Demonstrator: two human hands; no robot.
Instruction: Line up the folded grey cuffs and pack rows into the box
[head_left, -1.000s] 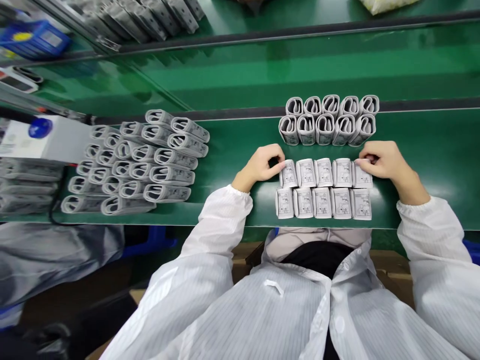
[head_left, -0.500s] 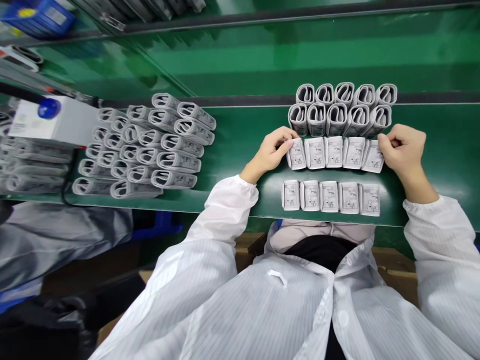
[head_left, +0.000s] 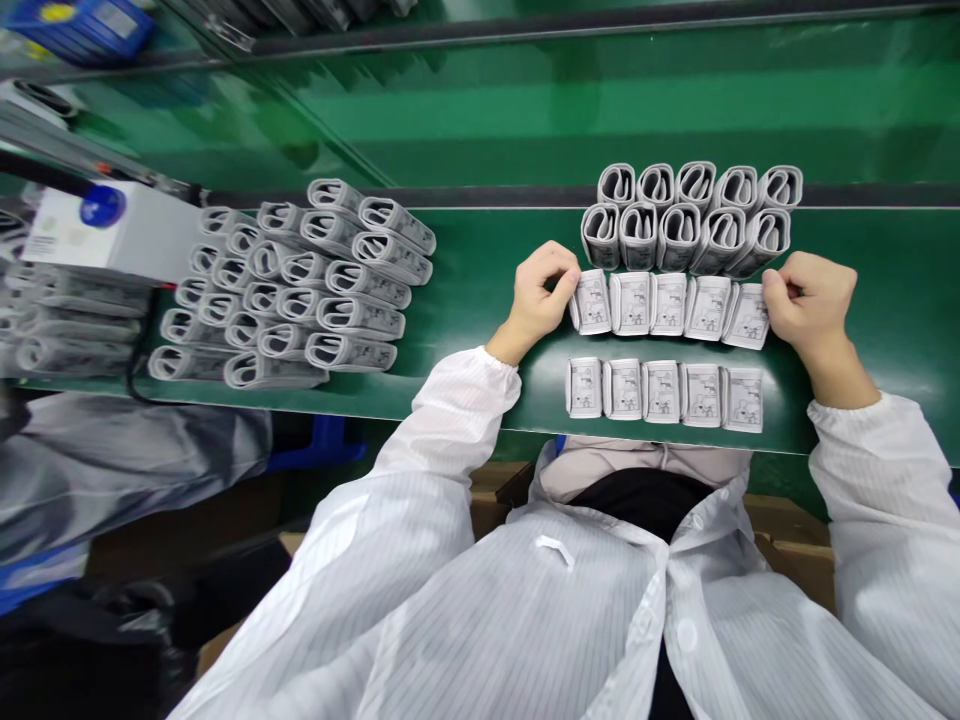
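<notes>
Five-across, a middle row of rolled grey cuffs with printed diagrams lies between my hands on the green bench. My left hand is closed, its thumb and curled fingertips at the left edge of the leftmost cuff. At the other end, my right hand forms a fist, thumb and bent forefinger against the rightmost cuff. Another row of printed cuffs lies nearer my body. Behind the middle row, two more rows of cuffs show their coiled ends.
On the left stands a large group of rolled cuffs. Beyond it are a white box, a black cable and more stacked cuffs. A blue bin sits on the upper shelf. A grey sleeve of another person shows at lower left.
My left hand has shifted slightly left, its thumb now off the face of the leftmost cuff and at its edge. My right hand stays at the row's right end. The view has shifted a little.
</notes>
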